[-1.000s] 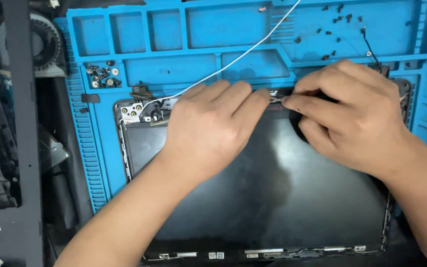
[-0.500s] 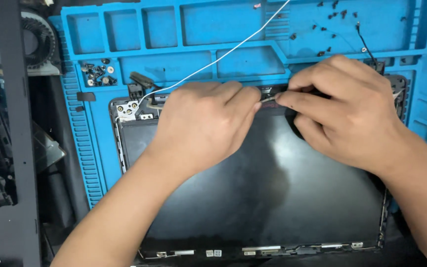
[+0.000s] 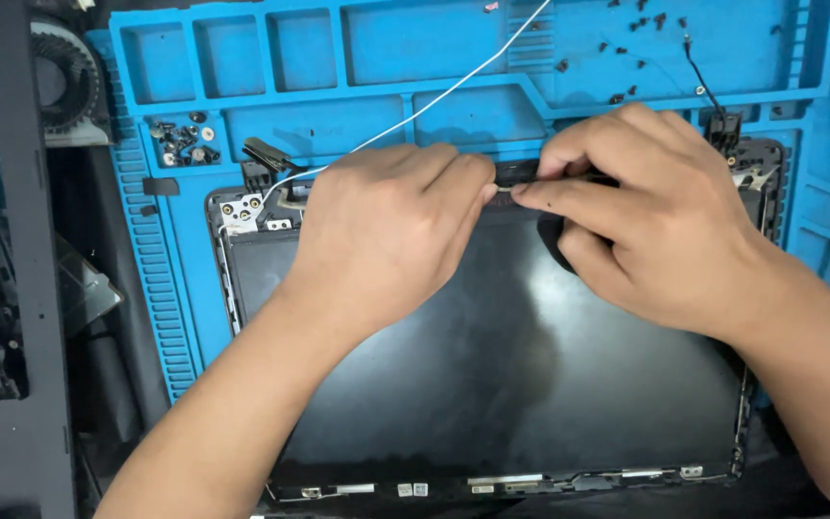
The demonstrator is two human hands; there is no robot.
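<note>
Here my left hand [image 3: 386, 240] and right hand [image 3: 655, 221] pinch narrowly a thin strip [image 3: 503, 188] running sideways along the screen [image 3: 492, 384] top edge.

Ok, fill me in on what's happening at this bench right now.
A person works with both bare hands on a dark laptop screen panel lying on a blue repair mat. The left hand and right hand meet at the panel's top edge, fingertips pinching something small there; what exactly is hidden. A white cable trails up across the mat, with loose screws in its compartments.
</note>
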